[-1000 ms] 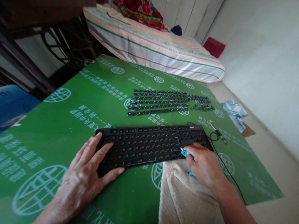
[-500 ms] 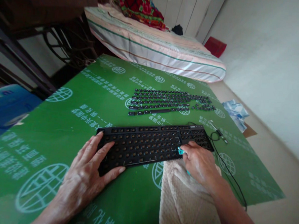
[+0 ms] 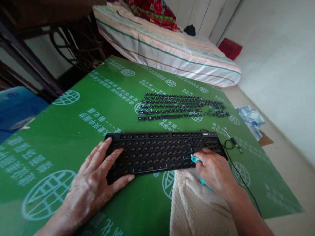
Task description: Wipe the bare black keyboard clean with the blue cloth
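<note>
Inspection runs left to right across the head view. Far left, a blue box (image 3: pixel 9 108) sits at the edge of the green printed sheet (image 3: pixel 68 135) that covers the work surface.

My left hand (image 3: pixel 97 185) lies flat on the left end of the keyboard (image 3: pixel 161 151), fingers spread and apart, thumb hooked under the near edge. It grips nothing; it pins the frame to the sheet.

I note the keyboard is black, stripped of all caps, with rows of bare switch sockets exposed and brownish centres showing in many of them. It lies flat in the middle of the sheet, long side toward me. The removed keycaps (image 3: pixel 179 106) are laid out in ordered rows beyond it, well apart from the frame.

A beige towel (image 3: pixel 195 210) lies under the near right corner of the keyboard and runs toward me.

My right hand (image 3: pixel 216 171) is closed on a small teal tool (image 3: pixel 196 158), whose tip touches the frame near the gap between the main block and the right-hand cluster. I cannot tell what kind of tool it is; most of it is hidden in the hand.

I judge the step in hand to be working the bare sockets with the tool tip. The next move calls for steady pressure from the left hand and short, controlled strokes along the row.

Right of the frame, the black cable (image 3: pixel 238 173) loops across the sheet, and crumpled pale wrapping (image 3: pixel 250 117) lies on the floor.
</note>
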`<state>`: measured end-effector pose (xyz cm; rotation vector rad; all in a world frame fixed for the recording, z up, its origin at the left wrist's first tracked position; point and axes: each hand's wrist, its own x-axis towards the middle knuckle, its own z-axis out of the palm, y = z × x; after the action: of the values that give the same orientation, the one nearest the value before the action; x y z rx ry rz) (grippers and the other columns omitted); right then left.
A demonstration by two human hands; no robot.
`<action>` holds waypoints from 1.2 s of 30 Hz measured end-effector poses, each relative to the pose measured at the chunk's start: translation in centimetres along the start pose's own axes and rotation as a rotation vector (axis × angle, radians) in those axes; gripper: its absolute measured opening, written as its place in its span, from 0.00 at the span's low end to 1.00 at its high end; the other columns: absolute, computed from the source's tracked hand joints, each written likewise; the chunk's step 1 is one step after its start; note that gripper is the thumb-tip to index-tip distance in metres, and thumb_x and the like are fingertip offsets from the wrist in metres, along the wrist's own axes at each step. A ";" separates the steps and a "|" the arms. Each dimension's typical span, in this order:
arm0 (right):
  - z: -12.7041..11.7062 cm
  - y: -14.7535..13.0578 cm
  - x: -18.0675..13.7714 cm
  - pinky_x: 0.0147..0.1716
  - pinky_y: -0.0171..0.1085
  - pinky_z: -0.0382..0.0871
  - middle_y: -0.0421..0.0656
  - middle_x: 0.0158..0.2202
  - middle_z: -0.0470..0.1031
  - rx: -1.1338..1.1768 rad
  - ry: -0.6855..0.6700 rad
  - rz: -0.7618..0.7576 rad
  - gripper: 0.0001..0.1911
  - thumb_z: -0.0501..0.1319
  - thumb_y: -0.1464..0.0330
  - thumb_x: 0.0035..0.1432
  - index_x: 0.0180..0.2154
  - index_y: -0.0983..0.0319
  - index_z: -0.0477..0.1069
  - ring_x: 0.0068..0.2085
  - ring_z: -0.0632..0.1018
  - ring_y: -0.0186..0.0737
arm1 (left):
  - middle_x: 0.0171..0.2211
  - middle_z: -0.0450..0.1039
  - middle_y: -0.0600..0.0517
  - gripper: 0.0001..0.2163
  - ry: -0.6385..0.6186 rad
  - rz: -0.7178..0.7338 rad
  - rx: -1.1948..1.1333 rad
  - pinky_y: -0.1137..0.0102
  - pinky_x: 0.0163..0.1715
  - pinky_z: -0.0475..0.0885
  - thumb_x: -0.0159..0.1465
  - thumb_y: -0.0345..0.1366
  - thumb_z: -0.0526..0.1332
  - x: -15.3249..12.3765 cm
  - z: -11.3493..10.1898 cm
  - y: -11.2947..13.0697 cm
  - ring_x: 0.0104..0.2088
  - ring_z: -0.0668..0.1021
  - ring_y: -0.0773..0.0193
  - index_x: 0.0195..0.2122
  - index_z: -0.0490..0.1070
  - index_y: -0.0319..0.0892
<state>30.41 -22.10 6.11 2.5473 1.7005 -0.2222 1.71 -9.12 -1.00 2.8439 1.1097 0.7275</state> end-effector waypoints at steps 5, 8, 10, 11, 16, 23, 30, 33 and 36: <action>0.5 0.3 0.0 0.38 0.35 0.66 0.45 0.41 0.77 0.035 0.117 -0.002 0.15 0.53 0.73 0.57 0.41 0.59 0.77 0.39 0.78 0.40 | 0.67 0.45 0.39 0.34 -0.015 -0.030 -0.021 0.46 0.59 0.60 0.59 0.60 0.51 -0.2 0.1 -0.2 0.64 0.57 0.41 0.58 0.61 0.39; 0.8 0.1 0.0 0.36 0.35 0.66 0.46 0.40 0.77 0.020 0.107 -0.009 0.15 0.54 0.73 0.57 0.40 0.60 0.77 0.37 0.78 0.41 | 0.67 0.44 0.41 0.34 -0.022 -0.034 -0.041 0.46 0.59 0.60 0.59 0.60 0.52 -0.3 0.2 -0.3 0.64 0.57 0.41 0.59 0.59 0.41; 0.9 0.1 -0.2 0.36 0.35 0.66 0.46 0.39 0.77 0.012 0.084 -0.018 0.14 0.54 0.73 0.57 0.38 0.60 0.78 0.36 0.77 0.40 | 0.67 0.44 0.41 0.34 -0.022 -0.037 -0.045 0.45 0.59 0.60 0.58 0.60 0.52 -0.3 0.3 -0.3 0.64 0.57 0.40 0.59 0.59 0.42; 1.0 0.1 -0.2 0.36 0.35 0.66 0.46 0.39 0.78 0.014 0.079 -0.021 0.14 0.54 0.74 0.56 0.37 0.60 0.78 0.36 0.77 0.40 | 0.68 0.44 0.42 0.34 -0.023 -0.039 -0.047 0.45 0.59 0.60 0.58 0.60 0.52 -0.3 0.3 -0.3 0.64 0.57 0.40 0.59 0.59 0.43; 1.2 0.9 -0.2 0.39 0.34 0.65 0.45 0.38 0.78 0.090 0.159 -0.009 0.14 0.54 0.73 0.56 0.38 0.60 0.77 0.38 0.77 0.40 | 0.67 0.46 0.41 0.34 -0.025 -0.048 -0.049 0.45 0.59 0.61 0.58 0.60 0.52 -0.3 0.2 -0.1 0.64 0.57 0.40 0.59 0.60 0.42; 1.8 1.7 0.2 0.41 0.35 0.66 0.44 0.38 0.78 0.181 0.237 -0.020 0.14 0.53 0.72 0.57 0.39 0.59 0.77 0.41 0.76 0.41 | 0.67 0.46 0.39 0.34 -0.018 -0.031 -0.039 0.45 0.59 0.61 0.58 0.60 0.52 -0.1 0.1 -0.1 0.64 0.57 0.39 0.58 0.61 0.39; 1.8 1.2 0.2 0.41 0.35 0.66 0.45 0.40 0.78 0.148 0.150 -0.027 0.14 0.55 0.72 0.57 0.42 0.60 0.77 0.41 0.77 0.42 | 0.67 0.46 0.40 0.35 -0.023 -0.051 -0.066 0.44 0.59 0.60 0.58 0.60 0.53 -0.2 0.1 -0.1 0.64 0.57 0.39 0.58 0.61 0.40; 1.5 1.0 0.3 0.41 0.34 0.65 0.45 0.41 0.78 0.121 0.130 -0.017 0.14 0.55 0.72 0.57 0.42 0.59 0.76 0.41 0.77 0.41 | 0.67 0.45 0.40 0.35 -0.030 -0.052 -0.058 0.45 0.59 0.59 0.57 0.61 0.52 -0.2 0.3 -0.3 0.64 0.56 0.40 0.58 0.60 0.41; 1.4 0.9 0.4 0.39 0.34 0.65 0.44 0.42 0.78 0.095 0.118 -0.002 0.14 0.55 0.71 0.58 0.42 0.58 0.76 0.41 0.77 0.40 | 0.68 0.44 0.41 0.35 -0.026 -0.042 -0.050 0.46 0.61 0.58 0.58 0.61 0.52 -0.2 0.5 -0.5 0.64 0.56 0.41 0.59 0.60 0.42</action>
<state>31.22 -22.30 4.66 2.6772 1.7735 -0.1593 1.50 -8.84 -1.63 2.7719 1.1272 0.7034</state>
